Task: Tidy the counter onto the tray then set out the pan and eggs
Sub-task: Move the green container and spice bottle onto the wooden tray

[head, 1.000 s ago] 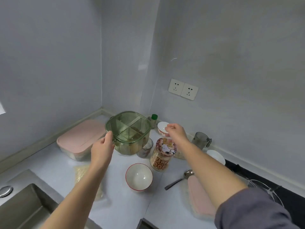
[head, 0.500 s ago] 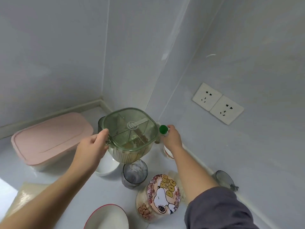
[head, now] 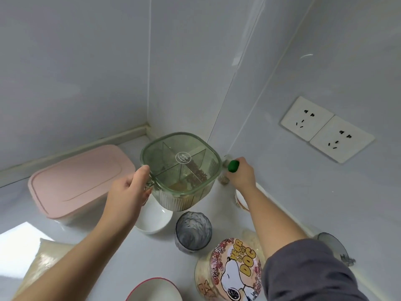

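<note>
My left hand [head: 128, 195] grips the handle of a green see-through divided container [head: 181, 169], which hangs lifted above the counter with dry goods in its compartments. My right hand [head: 242, 175] is wrapped round a small bottle with a green cap [head: 233, 166] near the back wall; most of the bottle is hidden by my fingers. No tray, pan or eggs are in view.
A pink-lidded box [head: 80, 181] stands at the left. Under the green container sit a white bowl [head: 153, 219] and a grey ribbed glass [head: 193, 230]. A cartoon-dog jar [head: 230, 270], a red-rimmed bowl [head: 154, 290], a rice bag [head: 41, 263] and a grey cup [head: 334, 246] lie nearer. Sockets [head: 327, 129] are on the wall.
My right hand went from the small bowl to the green-capped bottle and closed round it. My left hand kept the green container lifted. The view has moved closer to the corner.
</note>
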A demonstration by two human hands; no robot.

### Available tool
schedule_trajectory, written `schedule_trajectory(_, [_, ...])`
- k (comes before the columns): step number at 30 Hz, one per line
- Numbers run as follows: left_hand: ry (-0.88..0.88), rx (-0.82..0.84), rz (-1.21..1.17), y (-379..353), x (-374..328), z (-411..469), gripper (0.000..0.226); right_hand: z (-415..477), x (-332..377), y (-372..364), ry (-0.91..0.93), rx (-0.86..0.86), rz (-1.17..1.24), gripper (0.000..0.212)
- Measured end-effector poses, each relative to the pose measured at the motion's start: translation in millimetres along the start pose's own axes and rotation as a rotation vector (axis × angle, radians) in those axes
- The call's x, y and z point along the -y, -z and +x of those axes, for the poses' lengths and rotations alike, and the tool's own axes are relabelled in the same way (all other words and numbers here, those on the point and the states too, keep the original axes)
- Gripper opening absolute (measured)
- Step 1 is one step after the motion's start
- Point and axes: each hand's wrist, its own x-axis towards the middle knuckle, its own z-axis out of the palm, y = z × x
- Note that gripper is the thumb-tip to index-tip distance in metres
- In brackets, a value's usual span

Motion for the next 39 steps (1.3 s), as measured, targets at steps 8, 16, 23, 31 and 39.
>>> schedule_trajectory(8, [-0.091,-0.006,-0.037,35.1,-21.3,-39.0,0.043,-95.9,45.6,59.4,0.153,-0.077,0.184,0.037])
schedule_trajectory(16, [-0.144,0.123,-0.131,104.5,-31.8,-121.3,0.038,-280.9,70.5,126.9,0.081,-0.311,0.387,0.036])
schedule_trajectory(23, [-0.167,0.314,-0.179,150.6,-39.5,-212.7,0.052,-450.0,70.6,148.8,0.038,-0.429,0.598,0.027])
schedule_trajectory(31, [-0.118,0.402,-0.109,134.8,-23.9,-307.0,0.044,-572.2,10.6,153.5,-0.054,-0.589,0.629,0.029])
schedule_trajectory(39, [-0.103,0.562,-0.014,68.9,0.7,-440.3,0.039,-683.8,-82.0,207.8,-0.112,-0.681,0.513,0.040])
